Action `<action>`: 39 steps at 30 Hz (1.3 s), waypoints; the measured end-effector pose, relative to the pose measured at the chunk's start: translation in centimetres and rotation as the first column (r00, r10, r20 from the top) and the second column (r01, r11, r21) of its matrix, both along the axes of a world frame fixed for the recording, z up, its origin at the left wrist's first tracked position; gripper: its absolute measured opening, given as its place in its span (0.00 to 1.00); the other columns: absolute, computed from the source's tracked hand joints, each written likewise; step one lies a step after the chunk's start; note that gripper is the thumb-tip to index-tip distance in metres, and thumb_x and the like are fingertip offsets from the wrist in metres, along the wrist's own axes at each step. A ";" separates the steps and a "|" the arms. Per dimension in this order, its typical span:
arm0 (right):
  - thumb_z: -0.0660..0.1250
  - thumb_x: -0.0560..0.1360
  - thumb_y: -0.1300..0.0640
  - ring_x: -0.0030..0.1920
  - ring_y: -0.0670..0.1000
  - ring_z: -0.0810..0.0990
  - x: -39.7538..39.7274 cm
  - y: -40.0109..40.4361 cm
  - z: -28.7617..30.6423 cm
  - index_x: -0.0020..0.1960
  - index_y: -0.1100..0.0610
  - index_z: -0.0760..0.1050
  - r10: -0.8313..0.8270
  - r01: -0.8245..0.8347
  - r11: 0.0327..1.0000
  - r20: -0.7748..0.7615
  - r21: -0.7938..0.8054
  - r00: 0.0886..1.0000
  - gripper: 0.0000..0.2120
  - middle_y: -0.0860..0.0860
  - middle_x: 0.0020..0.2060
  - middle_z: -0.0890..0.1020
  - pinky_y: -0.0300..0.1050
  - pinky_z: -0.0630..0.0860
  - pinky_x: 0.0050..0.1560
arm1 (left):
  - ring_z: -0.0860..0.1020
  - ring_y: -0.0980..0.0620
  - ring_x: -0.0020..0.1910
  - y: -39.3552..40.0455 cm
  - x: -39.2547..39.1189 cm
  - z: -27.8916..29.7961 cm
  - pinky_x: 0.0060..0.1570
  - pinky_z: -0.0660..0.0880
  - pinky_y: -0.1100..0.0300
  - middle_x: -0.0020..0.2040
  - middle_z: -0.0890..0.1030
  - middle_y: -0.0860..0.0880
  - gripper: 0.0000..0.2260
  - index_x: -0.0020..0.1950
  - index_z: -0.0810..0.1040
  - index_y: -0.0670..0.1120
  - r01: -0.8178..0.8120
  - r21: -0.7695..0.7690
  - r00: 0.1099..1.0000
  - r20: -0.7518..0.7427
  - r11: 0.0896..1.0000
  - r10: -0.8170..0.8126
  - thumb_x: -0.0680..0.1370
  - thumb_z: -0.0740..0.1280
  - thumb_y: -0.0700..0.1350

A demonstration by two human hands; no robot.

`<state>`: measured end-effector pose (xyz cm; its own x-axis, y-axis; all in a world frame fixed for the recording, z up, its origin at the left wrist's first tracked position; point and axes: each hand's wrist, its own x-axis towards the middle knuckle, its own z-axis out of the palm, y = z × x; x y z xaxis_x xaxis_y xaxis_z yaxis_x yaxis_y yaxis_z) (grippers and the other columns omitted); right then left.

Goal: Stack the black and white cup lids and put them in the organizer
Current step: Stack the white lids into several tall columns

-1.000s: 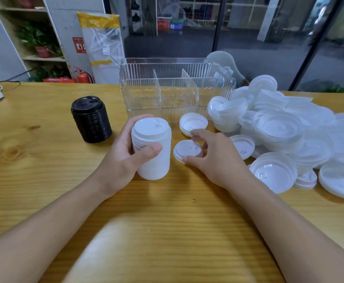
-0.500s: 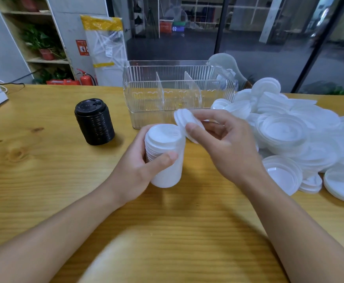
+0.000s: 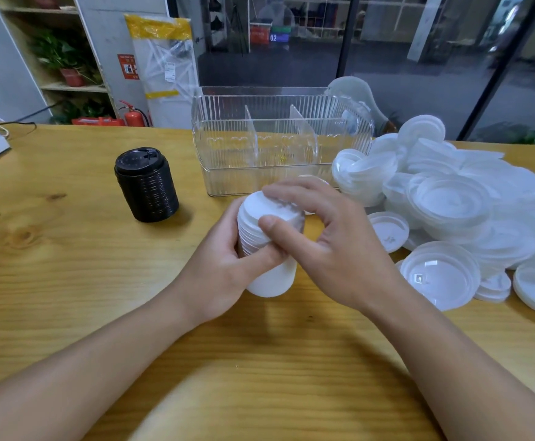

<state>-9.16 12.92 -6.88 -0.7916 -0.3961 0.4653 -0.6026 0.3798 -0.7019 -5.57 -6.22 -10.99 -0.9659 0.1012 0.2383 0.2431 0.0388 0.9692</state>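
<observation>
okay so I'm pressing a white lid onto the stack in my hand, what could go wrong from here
1. The white stack is tall and looks tilted in your left hand; the right hand pressing the top lid off-centre could seat it crooked or tip the stack.
2. The loose white lid pile sits close beside your right arm; a sweep could scatter it.
3. The clear organizer stands just behind; a jerk forward might bump it.

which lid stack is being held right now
The white stack: the left hand grips its side, the right hand pinches its top lid. The black stack stands alone, untouched.
</observation>
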 end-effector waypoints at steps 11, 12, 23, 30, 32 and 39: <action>0.67 0.86 0.45 0.58 0.41 0.82 -3.0 1.3 -1.5 0.70 0.46 0.79 -0.168 0.178 0.983 0.160 -0.054 0.973 0.14 0.39 0.62 0.83 0.44 0.78 0.61 | 0.84 0.49 0.68 -1.4 -0.2 0.5 0.64 0.80 0.55 0.68 0.85 0.51 0.32 0.76 0.74 0.51 -0.047 -0.018 0.999 -0.003 0.999 0.047 0.75 0.81 0.53; 0.68 0.86 0.47 0.57 0.42 0.81 -3.6 1.4 -2.1 0.73 0.47 0.77 -0.232 0.225 0.972 0.118 0.068 0.966 0.17 0.39 0.63 0.82 0.43 0.76 0.62 | 0.84 0.50 0.67 -1.4 -0.2 0.6 0.63 0.81 0.55 0.68 0.85 0.51 0.31 0.76 0.74 0.51 -0.054 -0.013 0.999 0.000 0.998 0.054 0.75 0.81 0.52; 0.73 0.80 0.59 0.61 0.53 0.80 -6.2 1.3 -4.3 0.71 0.54 0.79 -0.325 0.350 0.841 -0.133 0.411 0.936 0.19 0.50 0.63 0.81 0.54 0.78 0.63 | 0.84 0.49 0.67 -1.3 0.0 0.9 0.61 0.81 0.58 0.68 0.85 0.50 0.30 0.76 0.74 0.51 -0.063 -0.008 0.998 -0.004 0.998 0.063 0.76 0.78 0.49; 0.74 0.81 0.51 0.46 0.44 0.79 -5.2 2.3 -3.7 0.57 0.49 0.84 -0.280 0.303 0.891 -0.116 0.338 0.953 0.06 0.42 0.49 0.82 0.46 0.77 0.49 | 0.83 0.50 0.68 -1.6 -0.1 0.9 0.62 0.81 0.59 0.68 0.85 0.50 0.29 0.76 0.75 0.51 -0.063 -0.019 0.998 -0.019 0.998 0.063 0.76 0.79 0.49; 0.73 0.82 0.50 0.42 0.42 0.78 -4.6 2.7 -3.5 0.56 0.46 0.84 -0.269 0.278 0.922 -0.071 0.271 0.961 0.04 0.40 0.46 0.82 0.39 0.72 0.45 | 0.83 0.50 0.68 -1.6 -0.1 0.8 0.62 0.81 0.59 0.68 0.85 0.51 0.31 0.76 0.75 0.51 -0.062 -0.021 0.998 -0.019 0.998 0.062 0.75 0.81 0.51; 0.71 0.83 0.61 0.34 0.53 0.81 -4.1 3.3 -2.4 0.74 0.47 0.74 -0.092 0.170 0.956 0.307 -0.237 0.947 0.22 0.50 0.45 0.84 0.48 0.80 0.40 | 0.83 0.49 0.69 -1.8 -0.1 0.8 0.64 0.81 0.57 0.69 0.84 0.50 0.30 0.76 0.75 0.50 -0.054 -0.021 0.998 -0.019 0.998 0.054 0.76 0.80 0.50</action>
<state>-13.30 16.26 -9.30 -0.9435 -0.1771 0.2802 -0.3160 0.2245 -0.9218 -5.70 -7.98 -10.16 -0.9655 0.0544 0.2545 0.2581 0.0734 0.9633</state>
